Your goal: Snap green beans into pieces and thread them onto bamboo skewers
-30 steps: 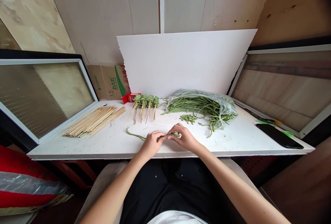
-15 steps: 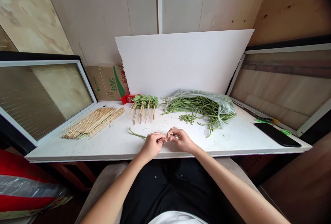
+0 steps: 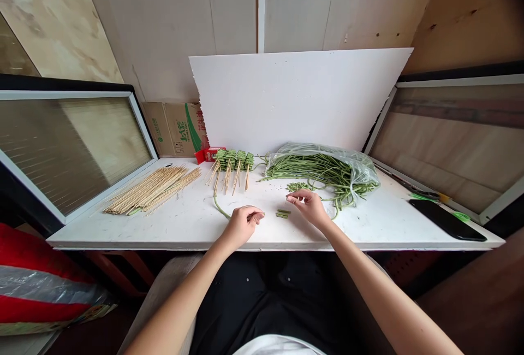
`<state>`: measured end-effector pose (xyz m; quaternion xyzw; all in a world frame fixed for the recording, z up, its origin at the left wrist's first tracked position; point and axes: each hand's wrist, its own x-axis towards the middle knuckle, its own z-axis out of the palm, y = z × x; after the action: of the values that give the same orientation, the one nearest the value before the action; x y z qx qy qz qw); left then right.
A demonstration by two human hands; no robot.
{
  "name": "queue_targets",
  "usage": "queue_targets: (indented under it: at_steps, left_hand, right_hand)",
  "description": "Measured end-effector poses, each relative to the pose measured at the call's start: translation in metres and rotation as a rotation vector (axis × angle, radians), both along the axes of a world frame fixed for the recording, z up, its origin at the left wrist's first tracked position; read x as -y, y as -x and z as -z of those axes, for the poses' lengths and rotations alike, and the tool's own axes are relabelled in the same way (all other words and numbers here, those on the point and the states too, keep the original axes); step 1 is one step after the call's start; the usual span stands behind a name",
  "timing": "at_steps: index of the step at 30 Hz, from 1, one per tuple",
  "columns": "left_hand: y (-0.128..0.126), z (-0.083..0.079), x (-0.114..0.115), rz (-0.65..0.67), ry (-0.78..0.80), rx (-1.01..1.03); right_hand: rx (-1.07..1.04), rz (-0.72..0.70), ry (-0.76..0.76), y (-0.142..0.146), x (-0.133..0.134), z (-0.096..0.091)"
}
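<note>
My left hand (image 3: 242, 226) is closed around a long green bean (image 3: 220, 208), whose free end curves out over the table to the left. Over the table to its right, my right hand (image 3: 310, 207) is held with thumb and forefinger pinched; whatever they hold, if anything, is too small to make out. Just beyond those fingertips lies a small heap of bean bits (image 3: 298, 186). Several short cut bean pieces (image 3: 282, 213) lie on the white table between my hands.
Bamboo skewers (image 3: 149, 190) lie in a pile at left. Skewers threaded with bean pieces (image 3: 234, 159) stand in a row behind, beside a red packet (image 3: 206, 155). A clear plastic bag (image 3: 323, 153) holds long beans. A black phone (image 3: 447, 219) lies at right.
My hands have come apart: the right moved right and away toward the small heap. Short bean pieces now show on the table between them. My left hand still holds the long bean.
</note>
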<state>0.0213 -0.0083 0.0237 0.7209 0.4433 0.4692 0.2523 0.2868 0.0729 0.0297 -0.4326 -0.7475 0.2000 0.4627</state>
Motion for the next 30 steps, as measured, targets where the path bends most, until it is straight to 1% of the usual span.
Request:
queue_targets:
  at_steps: [1, 3, 7, 11, 15, 17, 19, 21, 24, 27, 30]
  left_hand:
    - [0.0, 0.001, -0.001, -0.007, -0.034, -0.04]
    - [0.0, 0.003, -0.001, -0.015, -0.087, -0.113]
    - [-0.002, 0.006, 0.001, -0.009, -0.109, -0.184]
    - [0.0, 0.009, -0.001, 0.006, -0.08, -0.175]
    - [0.002, 0.015, -0.004, 0.017, -0.079, -0.134]
    - [0.002, 0.016, -0.006, 0.007, -0.084, -0.102]
    - [0.0, 0.016, -0.006, -0.001, -0.081, -0.069]
    - [-0.002, 0.014, -0.005, 0.005, -0.075, -0.04]
    - [-0.004, 0.011, -0.002, 0.047, -0.067, -0.024]
    - [-0.004, 0.009, 0.0, 0.068, -0.025, -0.053]
    - [-0.001, 0.008, 0.0, 0.042, -0.014, -0.125]
  right_hand:
    - [0.069, 0.018, -0.011, -0.003, -0.002, 0.002]
    - [0.175, 0.003, -0.023, -0.004, -0.003, 0.006]
    - [0.256, -0.094, -0.021, 0.0, 0.001, 0.011]
    - [0.255, -0.13, 0.012, 0.001, 0.004, 0.01]
    - [0.188, -0.062, 0.011, 0.001, 0.005, 0.003]
    - [0.144, -0.063, 0.031, 0.005, 0.009, -0.002]
    - [0.125, -0.129, 0.055, 0.012, 0.017, -0.008]
    - [0.133, -0.242, 0.058, 0.022, 0.028, -0.014]
    - [0.152, -0.38, 0.002, 0.037, 0.042, -0.018]
    - [0.16, -0.41, -0.093, 0.045, 0.047, -0.017]
    - [0.143, -0.373, -0.135, 0.045, 0.045, -0.015]
